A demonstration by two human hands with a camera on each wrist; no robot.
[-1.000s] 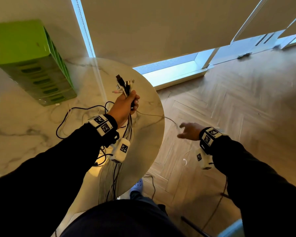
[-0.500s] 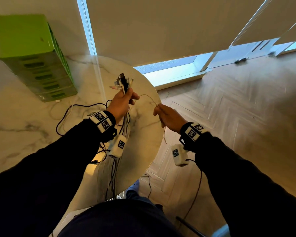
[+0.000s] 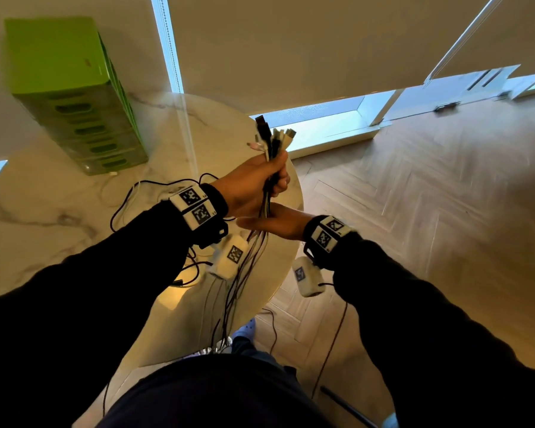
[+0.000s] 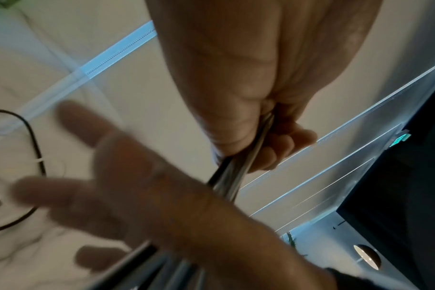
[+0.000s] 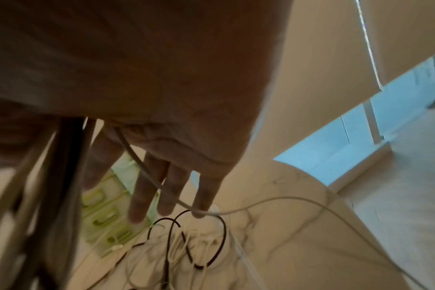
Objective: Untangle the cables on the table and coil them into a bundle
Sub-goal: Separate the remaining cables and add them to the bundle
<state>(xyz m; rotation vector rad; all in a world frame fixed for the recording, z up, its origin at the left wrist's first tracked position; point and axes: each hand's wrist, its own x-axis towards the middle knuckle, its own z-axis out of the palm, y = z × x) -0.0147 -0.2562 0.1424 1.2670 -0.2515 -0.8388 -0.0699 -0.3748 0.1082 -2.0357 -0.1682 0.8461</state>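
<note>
Our left hand (image 3: 250, 183) grips the cables (image 3: 271, 143) above the table (image 3: 59, 217); our flat-fingered right hand (image 3: 275, 222) just below could snag loose strands.

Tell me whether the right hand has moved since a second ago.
Yes. The right hand has swung left, from out over the wooden floor to the table's edge, just under the left hand gripping the cables.
</note>
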